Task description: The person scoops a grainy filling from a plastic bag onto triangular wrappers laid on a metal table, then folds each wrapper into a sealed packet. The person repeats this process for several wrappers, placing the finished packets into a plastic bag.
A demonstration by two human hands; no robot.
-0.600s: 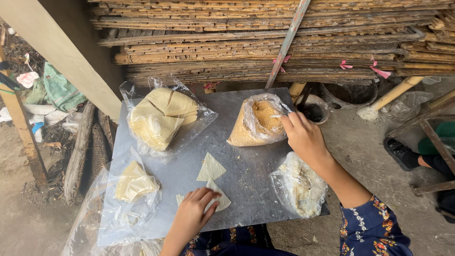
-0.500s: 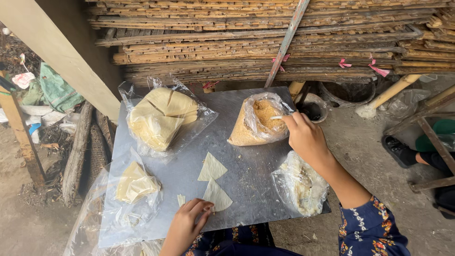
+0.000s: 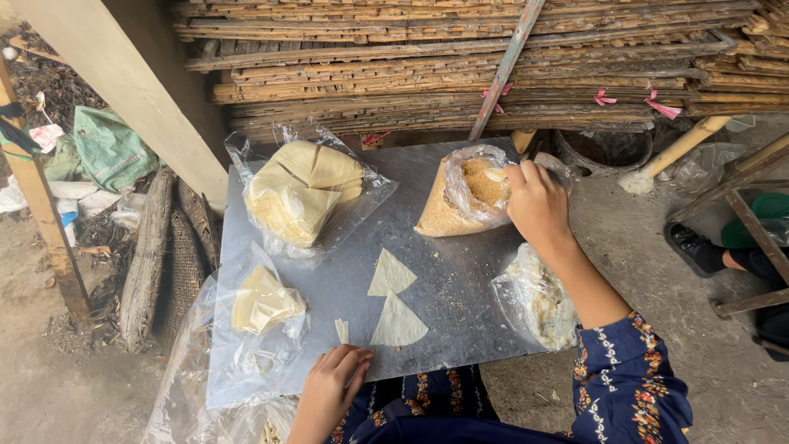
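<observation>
Fingers of the right hand (image 3: 538, 201) are dipping into the crumb bag (image 3: 464, 197) — pinching filling, seemingly. Left hand (image 3: 333, 386) is resting on the desk (image 3: 460, 271), fingers together, beside two triangular wrappers (image 3: 394, 300).

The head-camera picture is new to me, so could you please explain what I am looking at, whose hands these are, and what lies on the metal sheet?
The picture comes from a camera worn on a person's head, looking down, so both hands are that person's own; there is no machine.

The work surface is a grey metal sheet. The right hand reaches into a clear plastic bag of brown crumbly filling; whether it grips anything inside is hidden. The left hand rests at the near edge, next to a small strip of dough.

Two pale triangular wrappers lie flat in the middle. At the back left a bag holds a stack of wrappers, a smaller bag of wrappers lies nearer, and on the right lies another bag with pale contents. Stacked bamboo mats stand behind.
</observation>
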